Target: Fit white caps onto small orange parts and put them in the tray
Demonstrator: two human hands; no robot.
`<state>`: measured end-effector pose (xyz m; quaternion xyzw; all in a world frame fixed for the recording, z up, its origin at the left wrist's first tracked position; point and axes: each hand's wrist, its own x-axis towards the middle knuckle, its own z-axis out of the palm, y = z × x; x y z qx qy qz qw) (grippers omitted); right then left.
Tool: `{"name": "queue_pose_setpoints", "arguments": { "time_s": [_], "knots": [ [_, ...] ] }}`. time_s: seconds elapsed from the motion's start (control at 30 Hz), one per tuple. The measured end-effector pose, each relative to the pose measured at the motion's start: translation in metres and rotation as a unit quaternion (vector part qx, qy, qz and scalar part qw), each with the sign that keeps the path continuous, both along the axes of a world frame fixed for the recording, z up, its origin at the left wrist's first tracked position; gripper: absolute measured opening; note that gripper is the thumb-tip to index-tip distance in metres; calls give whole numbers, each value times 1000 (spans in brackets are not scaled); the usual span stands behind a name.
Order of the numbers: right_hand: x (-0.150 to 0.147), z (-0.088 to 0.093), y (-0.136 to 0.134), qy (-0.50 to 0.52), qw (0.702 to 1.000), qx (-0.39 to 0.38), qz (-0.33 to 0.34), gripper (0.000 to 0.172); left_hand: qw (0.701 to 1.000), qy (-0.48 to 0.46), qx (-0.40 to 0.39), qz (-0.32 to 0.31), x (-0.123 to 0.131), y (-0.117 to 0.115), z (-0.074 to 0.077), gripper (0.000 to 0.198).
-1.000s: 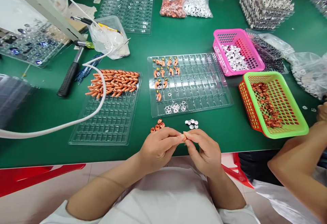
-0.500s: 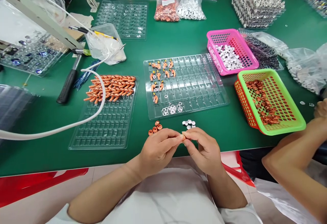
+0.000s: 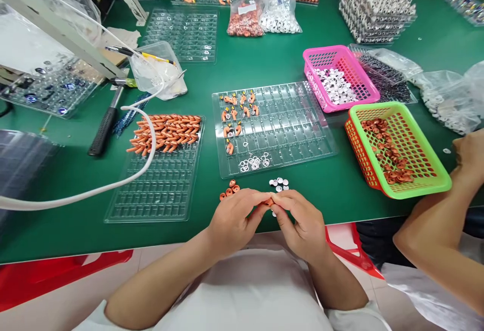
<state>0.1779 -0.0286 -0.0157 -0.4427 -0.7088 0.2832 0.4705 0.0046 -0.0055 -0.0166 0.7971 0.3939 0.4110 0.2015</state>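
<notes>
My left hand (image 3: 236, 220) and my right hand (image 3: 300, 222) meet at the table's front edge, fingertips pinched together on a small orange plastic part (image 3: 268, 202). Most of that part is covered by my fingers. Just beyond my left hand lie several orange round caps (image 3: 229, 190). Past my right fingers is a little group of white round caps (image 3: 279, 184). Farther off, a clear compartment tray (image 3: 280, 129) holds several curved orange pieces (image 3: 234, 114) on its left side and a pile of white rings (image 3: 254, 162) in its near row.
On the right stand a pink basket (image 3: 372, 94) of white caps and a green basket (image 3: 434, 180) of orange parts. A co-worker's arm (image 3: 434, 220) rests beyond them. At left are a tray of orange pieces (image 3: 166, 132), a white hose (image 3: 132, 175) and a hammer (image 3: 104, 129).
My fingers have shifted slightly around the small orange part, and more of its orange shows between them now. The view has tilted a little; the trays and baskets stay put.
</notes>
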Motion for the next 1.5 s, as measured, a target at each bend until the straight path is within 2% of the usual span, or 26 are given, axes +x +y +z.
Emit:
{"name": "queue_pose_setpoints", "arguments": {
  "time_s": [0.17, 0.4, 0.63, 0.73, 0.87, 0.97, 1.03, 1.1, 1.17, 1.2, 1.3, 1.5],
  "knots": [
    [-1, -1, 0, -13, 1000, 18, 5, 30, 1000, -13, 21, -6, -1, 1, -1, 22],
    [1, -4, 3, -8, 1000, 1, -1, 24, 999, -27, 20, -27, -4, 3, -5, 27],
    [2, -7, 2, -4, 999, -30, -14, 17, 1000, -22, 9, -13, -3, 3, -3, 21],
    [1, -8, 3, 8, 999, -35, -19, 17, 999, -13, -29, -3, -2, 2, 0, 17],
    [5, -8, 2, 38, 996, -77, 4, 21, 989, -47, -142, -2, -1, 2, 8, 12],
    [7, -12, 1, 79, 991, -107, 25, 34, 952, -126, -277, 8, 0, 4, 13, 8],
    [6, -14, 0, 92, 990, -100, 31, 44, 899, -210, -384, 5, 1, 5, 15, 7],
    [5, -16, 0, 85, 992, -83, 34, 49, 833, -288, -472, -8, 2, 6, 16, 8],
    [5, -17, 1, 75, 994, -71, 34, 51, 780, -341, -525, -16, 4, 7, 17, 9],
    [5, -17, 2, 72, 995, -68, 33, 51, 763, -356, -540, -15, 5, 8, 18, 9],
    [6, -17, 4, 74, 994, -67, 43, 50, 737, -369, -566, -10, 5, 11, 20, 12],
    [11, -18, 6, 89, 991, -81, 66, 46, 739, -346, -579, -12, 4, 11, 20, 17]
  ]
}}
